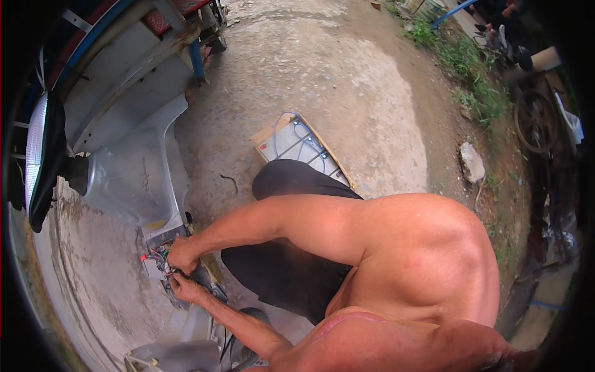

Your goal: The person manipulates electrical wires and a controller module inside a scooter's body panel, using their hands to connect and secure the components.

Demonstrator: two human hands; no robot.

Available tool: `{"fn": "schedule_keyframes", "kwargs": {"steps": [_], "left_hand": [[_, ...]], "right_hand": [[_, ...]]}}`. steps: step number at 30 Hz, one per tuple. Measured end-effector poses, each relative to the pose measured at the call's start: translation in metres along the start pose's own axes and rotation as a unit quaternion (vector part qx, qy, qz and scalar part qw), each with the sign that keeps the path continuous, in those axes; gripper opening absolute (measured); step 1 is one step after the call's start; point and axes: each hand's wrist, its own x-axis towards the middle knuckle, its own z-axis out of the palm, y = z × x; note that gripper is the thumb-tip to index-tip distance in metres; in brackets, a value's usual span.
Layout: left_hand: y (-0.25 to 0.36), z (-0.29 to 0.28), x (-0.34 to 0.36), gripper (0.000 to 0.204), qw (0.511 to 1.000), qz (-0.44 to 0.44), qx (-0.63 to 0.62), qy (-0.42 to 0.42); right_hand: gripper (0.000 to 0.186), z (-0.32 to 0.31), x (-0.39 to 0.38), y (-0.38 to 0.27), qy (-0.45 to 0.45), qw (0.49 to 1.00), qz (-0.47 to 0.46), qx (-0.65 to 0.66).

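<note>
My right hand (183, 254) reaches across to an exposed compartment of a silvery vehicle body (136, 173), its fingers curled among thin coloured wires (162, 253). Just below, my left hand (183, 287) is closed at the same bundle, fingertips pinched on something too small to make out. A pale boxy component with a red part (150, 266) sits beside both hands, at the left of the wires. What exactly the right fingers hold is hidden by the hand itself.
A shallow cardboard-edged tray (339, 172) with blue cord lies on the concrete beyond my bent knee (279, 177). A long lamp (34, 155) hangs at left. Weeds, a stone (472, 161) and a wheel (534, 121) line the right; part of another person shows at upper right.
</note>
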Motion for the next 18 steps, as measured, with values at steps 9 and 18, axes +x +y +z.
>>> {"fn": "schedule_keyframes", "kwargs": {"steps": [9,18], "left_hand": [[0.010,0.005,0.002,0.045,1.000,-0.016,0.016,0.005],[0.003,0.003,0.009,0.041,0.993,-0.096,-0.062,-0.040]], "right_hand": [[0.035,0.001,0.000,0.005,0.034,0.999,-0.007,0.035],[0.025,0.027,0.004,0.022,0.111,0.987,-0.116,-0.016]]}}
